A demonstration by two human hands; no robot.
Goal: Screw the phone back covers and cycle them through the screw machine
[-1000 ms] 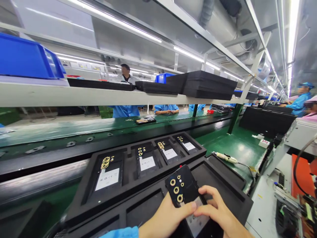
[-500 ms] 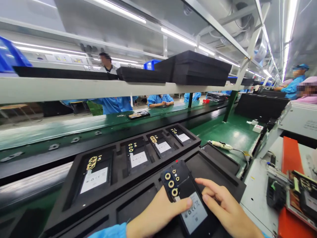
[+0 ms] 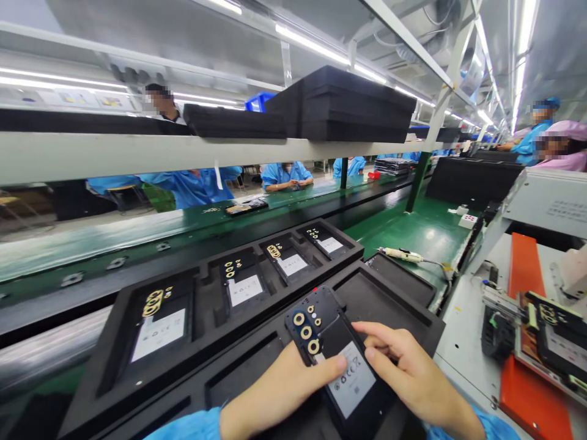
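Note:
A black phone [image 3: 334, 333], its back up with three large gold camera rings and a white printed label, is held tilted above a black foam tray [image 3: 243, 366]. My left hand [image 3: 288, 382] grips it from the left, thumb across the label's edge and the other fingers hidden beneath. At its right edge, my right hand [image 3: 408, 366] has the index finger and thumb against the side, with the remaining fingers curled. Just beyond, another foam tray [image 3: 202, 318] bears several similar phones [image 3: 245, 290], each in its own recess.
Right of me, a fixture [image 3: 527, 324] holding a phone sits by an orange-red strip [image 3: 527, 269]. A pen-shaped corded tool [image 3: 401, 254] rests on the green bench [image 3: 389, 227]. Black foam blocks [image 3: 348, 110] stand on the shelf overhead. Co-workers in blue [image 3: 287, 176] sit across the line.
My view has shifted slightly, so the trays and shelf appear a little farther left and higher. Both hands keep nearly the same hold on the phone.

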